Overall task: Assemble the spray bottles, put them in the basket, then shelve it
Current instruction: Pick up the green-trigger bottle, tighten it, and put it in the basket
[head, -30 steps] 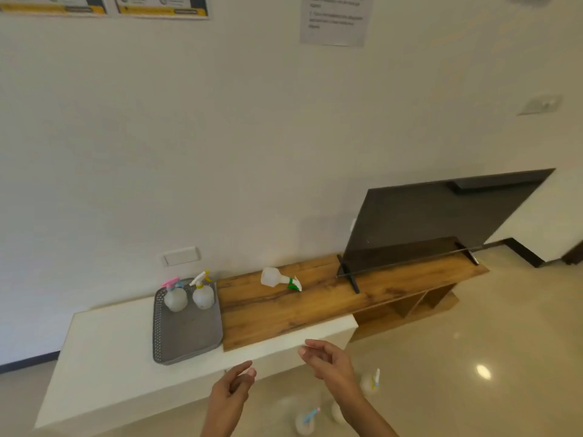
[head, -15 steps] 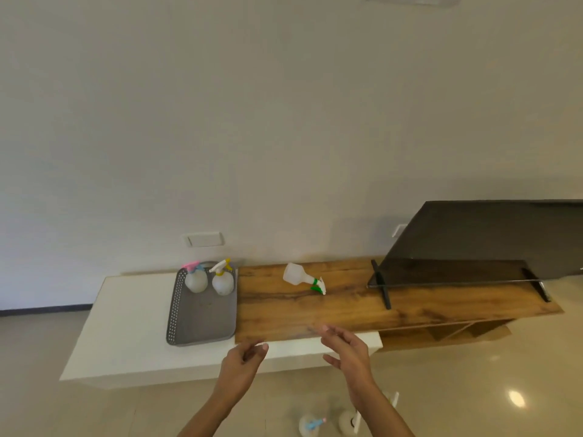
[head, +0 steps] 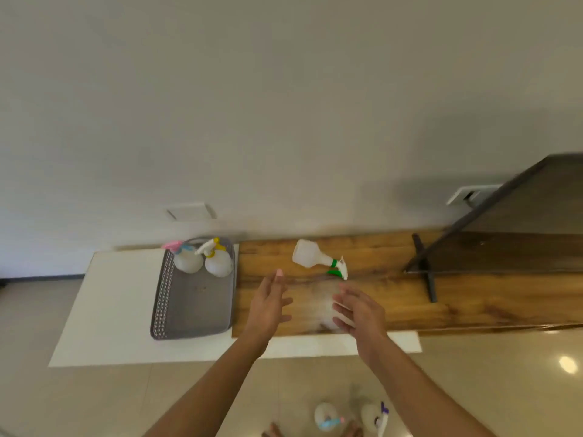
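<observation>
Fingers (head: 279,280) of the left hand (head: 268,305) are spread and loose, gripping nothing, the palm turned inward above the wooden top (head: 473,305). Those of the right hand (head: 359,310) are likewise stretched out and empty, palm facing the left one, with a gap between the two. Between and just beyond the palms the wood shows a pale blurred patch whose nature cannot be told. Both bare forearms reach up from the bottom edge.

Just past the fingertips a white bottle (head: 310,258) lies on its side on the wood, its green-and-white sprayer head (head: 339,269) pointing right and toward the person; neither hand touches it.

To the left a grey basket (head: 161,307) with perforated walls sits on the white surface (head: 110,313), its right wall against the edge of the wooden top. Two assembled bottles stand upright at its far end, touching or nearly so: a pink-headed one (head: 187,261) on the left and a yellow-headed one (head: 218,263) on the right. Most of the basket floor is bare.

On the right a dark screen (head: 520,222) leans on black feet (head: 426,272) on the wood. Low down, on the tiled floor (head: 94,402), stand two more bottles, one with a blue head (head: 326,417), one with a purple head (head: 375,416). Behind everything rises a plain wall (head: 284,105) with two socket plates.
</observation>
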